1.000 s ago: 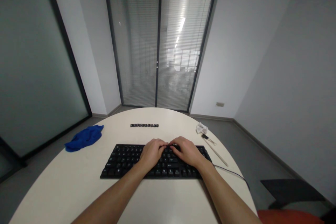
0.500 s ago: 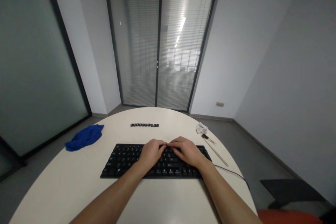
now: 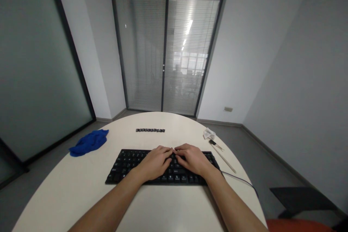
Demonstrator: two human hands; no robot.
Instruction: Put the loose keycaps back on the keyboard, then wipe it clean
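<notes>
A black keyboard (image 3: 127,166) lies flat on the round cream table, its long side toward me. My left hand (image 3: 157,160) rests over its middle, fingers stretched to the right and thumb apart from them. From the other side my right hand (image 3: 190,157) reaches in, its fingers pointing left and its thumb lower down. The fingertips of both hands nearly meet at the keyboard's top rows. Whether a small part lies beneath them is hidden. Beyond the keyboard, small black keycaps (image 3: 150,130) stand in a neat row.
A blue cloth (image 3: 89,143) lies at the table's left edge. Along the right edge are a crumpled white tissue (image 3: 209,133), a small black-headed tool (image 3: 212,142) and a thin pale stick (image 3: 224,159). The keyboard cable (image 3: 239,178) runs over the right edge, near a red seat (image 3: 293,225).
My left hand has shifted slightly left and lower, its thumb moving down away from the fingers. My right fingertips have tilted a little, staying at the top rows. The keyboard lies in the same place.
</notes>
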